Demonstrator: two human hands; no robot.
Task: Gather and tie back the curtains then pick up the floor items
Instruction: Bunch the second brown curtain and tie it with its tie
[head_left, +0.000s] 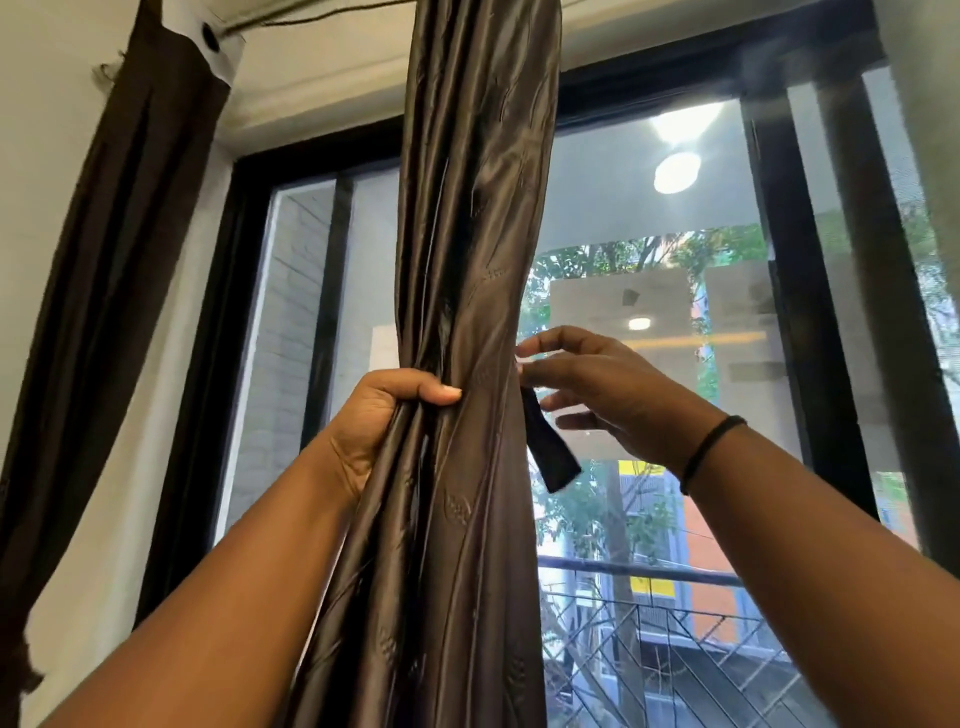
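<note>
Left hand (384, 421) grips curtain (467, 291); tie (550, 447) half-hidden.

Daylight is pouring in through the window (649, 364), leaving the dark curtain (467, 260) backlit with a satin sheen. Two round lamp reflections (675, 171) are glaring on the glass, and straight lines are bowing at the frame's edges

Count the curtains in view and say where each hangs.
2. A gathered brown curtain hangs at the window's centre, gripped by the left hand. A darker curtain hangs against the wall at far left. Others may lie outside the frame.
</note>
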